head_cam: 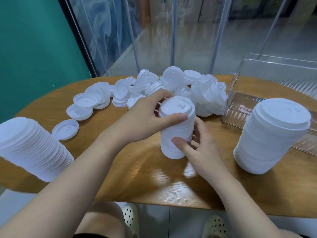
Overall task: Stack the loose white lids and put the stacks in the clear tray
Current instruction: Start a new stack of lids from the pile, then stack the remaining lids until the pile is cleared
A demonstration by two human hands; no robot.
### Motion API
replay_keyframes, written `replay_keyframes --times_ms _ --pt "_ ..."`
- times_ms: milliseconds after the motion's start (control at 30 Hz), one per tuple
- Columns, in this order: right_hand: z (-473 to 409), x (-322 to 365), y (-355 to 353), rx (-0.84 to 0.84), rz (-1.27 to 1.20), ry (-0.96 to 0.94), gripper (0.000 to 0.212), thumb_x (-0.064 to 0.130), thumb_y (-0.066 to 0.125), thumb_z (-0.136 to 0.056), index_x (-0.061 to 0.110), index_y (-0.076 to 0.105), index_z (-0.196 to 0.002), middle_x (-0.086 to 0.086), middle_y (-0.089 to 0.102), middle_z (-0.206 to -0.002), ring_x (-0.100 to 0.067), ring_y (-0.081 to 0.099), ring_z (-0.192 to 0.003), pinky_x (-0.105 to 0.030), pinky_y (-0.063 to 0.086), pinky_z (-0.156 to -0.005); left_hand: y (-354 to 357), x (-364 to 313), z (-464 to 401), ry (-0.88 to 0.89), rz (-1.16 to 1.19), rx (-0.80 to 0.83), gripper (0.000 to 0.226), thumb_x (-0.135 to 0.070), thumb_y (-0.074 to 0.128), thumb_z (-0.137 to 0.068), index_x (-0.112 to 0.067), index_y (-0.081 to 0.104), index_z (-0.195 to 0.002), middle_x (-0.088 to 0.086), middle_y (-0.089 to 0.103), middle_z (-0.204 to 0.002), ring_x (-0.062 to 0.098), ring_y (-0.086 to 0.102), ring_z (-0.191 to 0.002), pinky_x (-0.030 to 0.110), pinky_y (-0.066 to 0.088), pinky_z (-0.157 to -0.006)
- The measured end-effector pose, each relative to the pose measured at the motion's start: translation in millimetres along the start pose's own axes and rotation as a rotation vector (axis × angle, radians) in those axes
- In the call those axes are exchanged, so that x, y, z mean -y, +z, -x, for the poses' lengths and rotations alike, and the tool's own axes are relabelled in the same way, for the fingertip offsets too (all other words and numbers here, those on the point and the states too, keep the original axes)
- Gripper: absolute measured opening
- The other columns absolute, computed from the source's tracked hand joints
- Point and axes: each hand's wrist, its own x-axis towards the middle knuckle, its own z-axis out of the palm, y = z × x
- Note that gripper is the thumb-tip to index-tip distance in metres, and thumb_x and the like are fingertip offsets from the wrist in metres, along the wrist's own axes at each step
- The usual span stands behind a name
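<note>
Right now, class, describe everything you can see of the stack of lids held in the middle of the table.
The middle stack is a short column of nested white plastic lids, ribbed down its sides, with a small sip tab showing on the top lid. It stands upright, leaning slightly, its base on the wooden table. The left hand grips its top and the right hand grips its lower side.

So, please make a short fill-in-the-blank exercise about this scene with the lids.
1. Both hands hold the middle stack; the left hand grips near its ____.
2. The right hand grips it near the ____.
3. The clear tray holds ____ stacks.
4. The loose lids lie on the wooden ____.

Missing words: top; bottom; no; table
</note>
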Motion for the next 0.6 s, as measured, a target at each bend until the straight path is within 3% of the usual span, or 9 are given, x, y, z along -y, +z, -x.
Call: replay_keyframes --times_ms 200,300,400,500,600 --pt "0.6 -1.4 0.2 -0.011 0.024 0.011 0.07 0.029 0.083 -0.083 0.048 0.045 -0.139 0.032 0.064 -0.121 0.003 0.063 -0.116 -0.015 0.055 -0.085 0.6 10.0 7.1 -0.032 0.069 0.008 0.081 -0.068 0.079 -0.074 -0.037 0.047 -0.142 -0.027 0.059 -0.122 -0.011 0.057 -0.114 0.009 0.047 -0.089" --pt "1.8 -1.8 -1.6 -0.004 0.068 0.024 0.073 0.023 0.085 -0.084 0.053 0.043 -0.136 0.039 0.061 -0.121 0.011 0.059 -0.116 -0.01 0.052 -0.085 4.2 29.9 19.2 -0.031 0.205 -0.054 0.076 -0.067 0.061 -0.082 -0.034 0.044 -0.148 -0.015 0.06 -0.134 0.008 0.061 -0.122 0.033 0.051 -0.103" --pt "9.3 -3.3 -4.2 -0.013 0.147 0.056 0.083 0.028 0.088 -0.081 0.046 0.041 -0.146 0.034 0.056 -0.13 0.022 0.052 -0.115 -0.004 0.046 -0.086 15.3 50.0 33.8 -0.117 0.399 -0.076 0.07 -0.071 0.04 -0.088 -0.035 0.047 -0.148 -0.007 0.064 -0.136 0.02 0.066 -0.118 0.045 0.055 -0.099" --pt "20.6 -6.1 -5.3 -0.062 0.216 0.086 0.078 0.03 0.09 -0.077 0.053 0.045 -0.136 0.027 0.058 -0.13 0.015 0.056 -0.114 -0.005 0.046 -0.087 33.0 60.8 47.8 -0.257 0.502 -0.052 0.066 -0.074 0.037 -0.089 -0.04 0.05 -0.145 -0.001 0.065 -0.136 0.03 0.065 -0.117 0.044 0.054 -0.099" --pt "32.2 -10.0 -0.7 -0.104 0.314 0.113 0.067 0.035 0.089 -0.077 0.052 0.051 -0.129 0.024 0.062 -0.124 0.007 0.06 -0.112 -0.017 0.049 -0.095 44.0 55.1 55.6 -0.249 0.46 -0.018 0.041 -0.06 0.037 -0.104 -0.045 0.049 -0.14 -0.013 0.067 -0.135 0.008 0.064 -0.122 0.029 0.049 -0.105"
